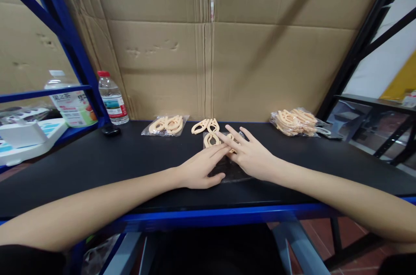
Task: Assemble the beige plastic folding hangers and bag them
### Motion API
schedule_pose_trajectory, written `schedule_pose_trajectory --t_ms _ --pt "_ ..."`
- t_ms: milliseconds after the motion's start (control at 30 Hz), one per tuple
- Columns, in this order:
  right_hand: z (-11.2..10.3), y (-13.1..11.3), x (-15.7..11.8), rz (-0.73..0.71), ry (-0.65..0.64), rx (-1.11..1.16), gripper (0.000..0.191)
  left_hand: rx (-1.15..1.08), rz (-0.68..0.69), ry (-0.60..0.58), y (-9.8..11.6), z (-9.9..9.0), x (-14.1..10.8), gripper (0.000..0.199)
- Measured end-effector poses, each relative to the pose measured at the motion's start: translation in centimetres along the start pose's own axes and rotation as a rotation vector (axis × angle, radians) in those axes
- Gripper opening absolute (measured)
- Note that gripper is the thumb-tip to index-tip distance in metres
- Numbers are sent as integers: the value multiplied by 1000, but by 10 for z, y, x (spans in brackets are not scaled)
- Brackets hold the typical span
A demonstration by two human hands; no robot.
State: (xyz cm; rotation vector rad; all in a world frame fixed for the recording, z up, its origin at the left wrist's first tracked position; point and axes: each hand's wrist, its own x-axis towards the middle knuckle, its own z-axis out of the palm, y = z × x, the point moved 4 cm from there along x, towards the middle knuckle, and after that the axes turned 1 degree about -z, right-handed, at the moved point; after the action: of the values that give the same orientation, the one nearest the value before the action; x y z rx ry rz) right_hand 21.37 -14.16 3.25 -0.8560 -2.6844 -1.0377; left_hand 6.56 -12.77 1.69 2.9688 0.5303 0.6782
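My left hand (pixel 204 167) lies flat, palm down, over a clear plastic bag (pixel 232 174) in the middle of the black table. Its fingertips meet those of my right hand (pixel 251 153), which rests on the bag from the right with fingers spread. Inside the bag is a beige folding hanger (pixel 211 138), partly covered by my fingers. Just beyond it a loose beige folding hanger (pixel 205 126) lies folded on the tabletop. Neither hand is closed around anything.
A bagged hanger (pixel 166 125) lies at the back left, and a pile of bagged hangers (pixel 294 121) at the back right. A red-capped water bottle (pixel 113 99) and a black object (pixel 111 130) stand left. Cardboard (pixel 162 58) walls the back.
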Motion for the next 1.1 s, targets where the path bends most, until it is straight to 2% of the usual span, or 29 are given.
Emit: schedule_pose_trajectory --t_ms 300,400,500,567,600,633,700,800,867,933,1100 --pt "-10 5 -26 81 -61 70 36 -45 34 -64 3 -2 2 61" --pt "-21 13 -23 38 68 296 21 -53 35 -89 3 -1 1 56" --pt "-20 47 -12 115 288 562 25 -60 39 -109 3 -1 2 55" --pt "0 77 2 225 335 577 26 -58 39 -115 3 -1 2 54" --pt "15 91 12 258 296 533 23 -55 37 -116 3 -1 2 54" --pt "33 101 24 243 200 481 26 -52 35 -118 3 -2 2 53" --pt "70 113 48 124 13 398 42 -46 32 -124 4 -2 3 53" --pt "109 118 80 58 -142 281 59 -40 34 -127 5 -3 3 53" --pt "122 116 95 66 -192 255 62 -36 41 -119 6 -3 4 53" --pt "128 112 105 75 -212 267 56 -28 48 -107 6 -3 3 52" --pt "127 114 104 81 -237 328 35 9 69 -67 8 -4 2 38"
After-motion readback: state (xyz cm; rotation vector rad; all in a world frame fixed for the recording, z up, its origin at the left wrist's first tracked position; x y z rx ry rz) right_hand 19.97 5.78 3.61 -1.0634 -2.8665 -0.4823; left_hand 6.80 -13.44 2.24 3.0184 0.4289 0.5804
